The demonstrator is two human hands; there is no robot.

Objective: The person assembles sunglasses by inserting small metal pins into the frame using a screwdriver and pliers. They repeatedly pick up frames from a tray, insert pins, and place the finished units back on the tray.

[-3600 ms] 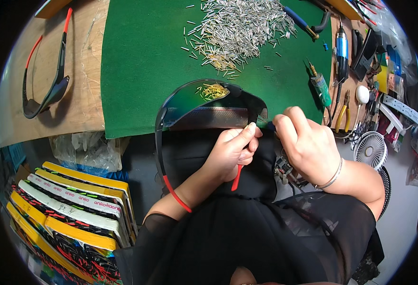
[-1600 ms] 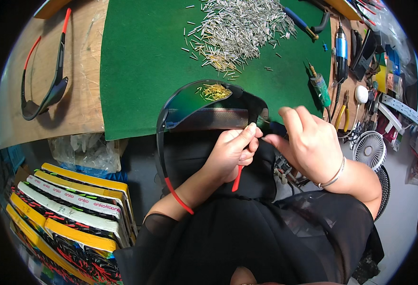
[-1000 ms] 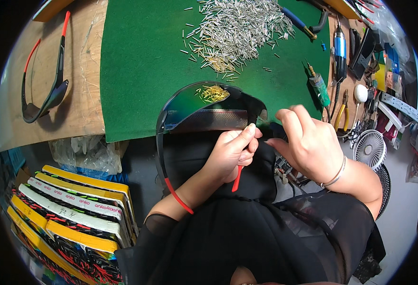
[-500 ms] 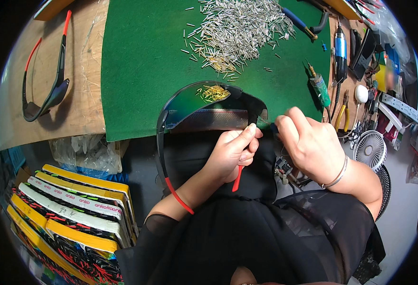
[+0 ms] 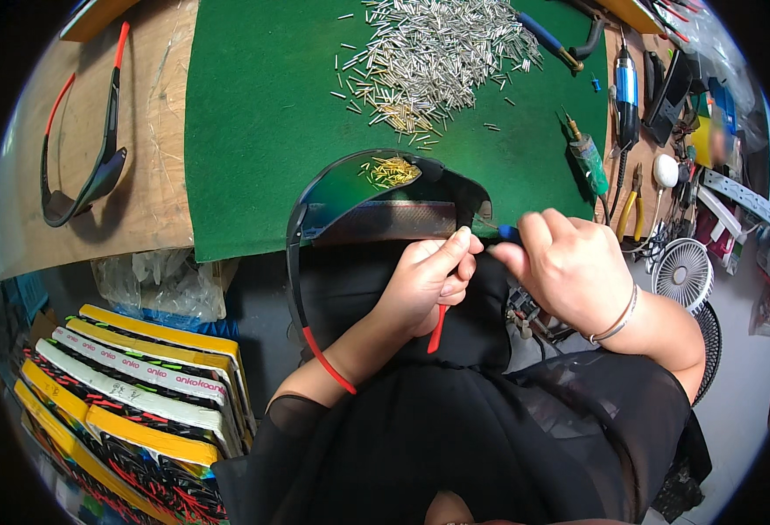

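Note:
A pair of black wraparound sunglasses with red temple tips sits over the near edge of the bench. My left hand is closed around one temple close to its hinge, thumb pressed on top. Fingers curled, my right hand grips a small screwdriver by its blue handle. Its thin shaft points left toward the hinge; whether the tip touches a screw cannot be made out. Past the lenses lies a small heap of gold-coloured pins on the green mat.
A large pile of small silver pins covers the mat's far part. Another pair of sunglasses rests at left. To the right are a green-handled tool, yellow pliers and a small white fan. Stacked boxes stand lower left.
My right hand has turned and its fingers have shifted on the screwdriver, so more of the blue handle shows. The left hand and sunglasses have stayed almost in place.

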